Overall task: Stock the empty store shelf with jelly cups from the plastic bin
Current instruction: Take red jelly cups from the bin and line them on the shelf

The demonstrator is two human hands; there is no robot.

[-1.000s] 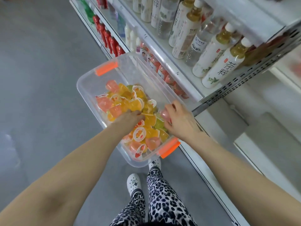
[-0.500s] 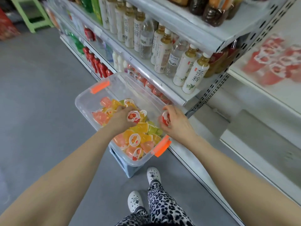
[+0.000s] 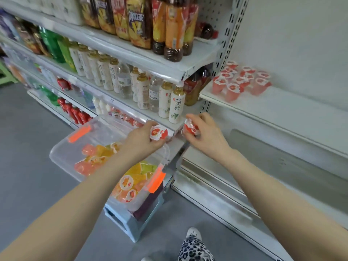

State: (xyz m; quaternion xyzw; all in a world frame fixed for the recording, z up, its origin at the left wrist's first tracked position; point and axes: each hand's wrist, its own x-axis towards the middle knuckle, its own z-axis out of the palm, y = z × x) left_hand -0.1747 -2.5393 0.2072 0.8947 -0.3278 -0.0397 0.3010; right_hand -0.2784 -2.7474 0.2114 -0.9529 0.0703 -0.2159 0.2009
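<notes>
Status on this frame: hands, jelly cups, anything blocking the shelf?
Left hand grips red jelly cup; right hand grips second red cup. Neither on white shelf yet; cluster of red cups stands there. Clear plastic bin below left hand. Path looks open.

A white bottle [image 3: 176, 105] at the shelf corner, just toward 12 o'clock from the middle of the view, bears 茶粹 in black, read downward. A like bottle [image 3: 113, 76] at 10 o'clock from it shows the same characters. At 11 o'clock, a yellow-labelled bottle [image 3: 136, 21] reads 冰红茶. The print on the jelly cup [image 3: 158, 133] lid is unreadable.
</notes>
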